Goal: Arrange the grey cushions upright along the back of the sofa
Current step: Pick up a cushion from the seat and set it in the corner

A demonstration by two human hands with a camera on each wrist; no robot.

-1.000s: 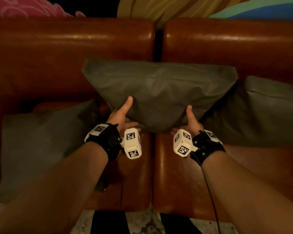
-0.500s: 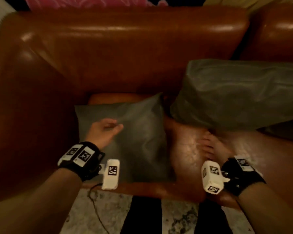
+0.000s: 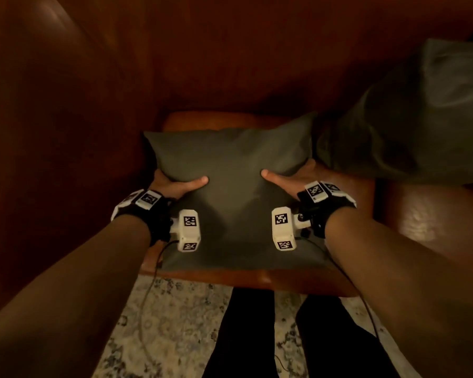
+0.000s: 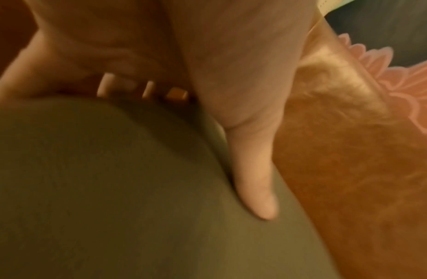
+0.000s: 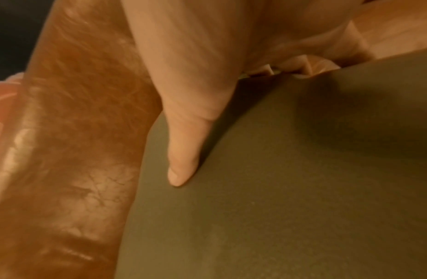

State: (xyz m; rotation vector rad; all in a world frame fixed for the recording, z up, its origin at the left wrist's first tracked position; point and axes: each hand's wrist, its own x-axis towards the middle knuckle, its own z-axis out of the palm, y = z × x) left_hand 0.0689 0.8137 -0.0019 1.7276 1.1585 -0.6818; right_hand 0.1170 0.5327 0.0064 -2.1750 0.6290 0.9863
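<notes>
Flat on the seat at the sofa's armrest end, just in front of its back, the grey cushion is gripped at both side edges, left hand and right hand with thumbs on top and fingers curled beneath, so the lift seems begun and tipping it upright against the sofa's back comes next

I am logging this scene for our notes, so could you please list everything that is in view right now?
Flat cushion: one, grey, lying on the left seat, gripped at both sides.
Second cushion: one, grey, propped against the backrest at right.
Sofa: one, brown leather, filling the background.
Rug: one, pale and mottled, on the floor before the sofa.
Pink fabric: one patch, behind the sofa top.
Legs: two, in black, standing on the rug.
Wrist cameras: two, white, with black straps.
Left hand: grips the flat cushion's left side.
Right hand: grips its right side.
</notes>
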